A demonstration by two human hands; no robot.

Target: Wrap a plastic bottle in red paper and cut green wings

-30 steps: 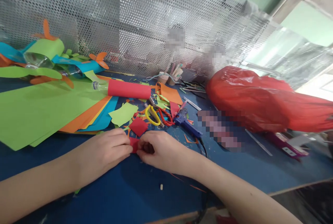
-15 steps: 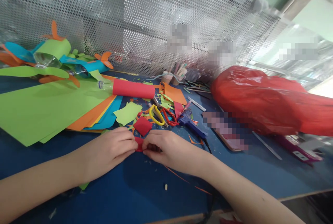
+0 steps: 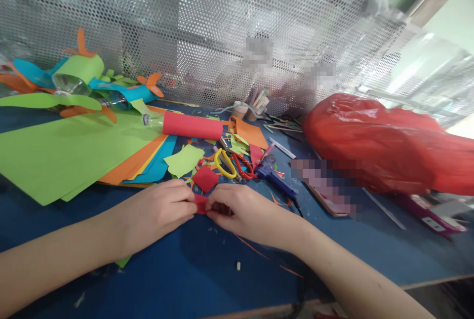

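Between my two hands lies a small piece of red paper (image 3: 200, 204), held low against the blue table; much of it is covered by fingers. My left hand (image 3: 163, 215) is closed on its left end. At its right end, my right hand (image 3: 237, 213) pinches the paper between thumb and fingers. Just beyond my fingertips rests another red paper piece (image 3: 205, 179). Yellow-handled scissors (image 3: 225, 163) and red-handled scissors (image 3: 243, 166) lie behind it, with a blue glue gun (image 3: 276, 180) to the right of them.
Green sheets (image 3: 74, 156) overlap orange and blue ones on the left. A bottle wrapped in red paper (image 3: 192, 126) lies behind the scraps. Paper-covered bottles with petal shapes (image 3: 79, 69) stand at back left. A red plastic bag (image 3: 370, 146) and a phone (image 3: 322, 188) occupy the right.
The view has shifted slightly, so things on the table appear a little further right. Both hands keep nearly the same pose on the red paper.
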